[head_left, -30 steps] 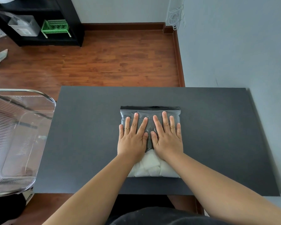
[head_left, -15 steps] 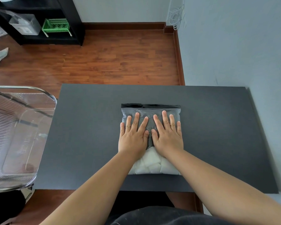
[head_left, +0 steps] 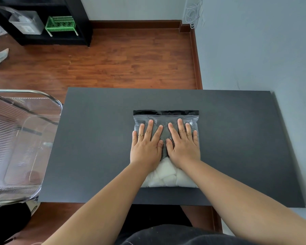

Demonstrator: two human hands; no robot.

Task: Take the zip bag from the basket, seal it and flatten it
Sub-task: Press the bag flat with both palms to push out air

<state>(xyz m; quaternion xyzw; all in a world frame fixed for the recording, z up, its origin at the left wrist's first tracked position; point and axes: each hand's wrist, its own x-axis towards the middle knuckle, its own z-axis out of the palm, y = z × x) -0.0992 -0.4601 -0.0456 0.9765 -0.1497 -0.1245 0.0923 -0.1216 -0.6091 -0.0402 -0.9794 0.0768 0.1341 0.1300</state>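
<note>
Zip bag [head_left: 166, 175] is pressed flat mid-tabletop [head_left: 95, 138] by the left hand [head_left: 146, 146] and right hand [head_left: 183, 145], palms down, fingers spread, thumbs nearly touching. Bare tabletop is left on both sides; the basket [head_left: 25, 138] is seen off the left edge.

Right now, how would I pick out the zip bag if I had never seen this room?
Find the dark grey table beside the wall. Near its middle, under the left hand and right hand, lies the zip bag: clear plastic, black strip along its far edge, white padding at its near end.
</note>
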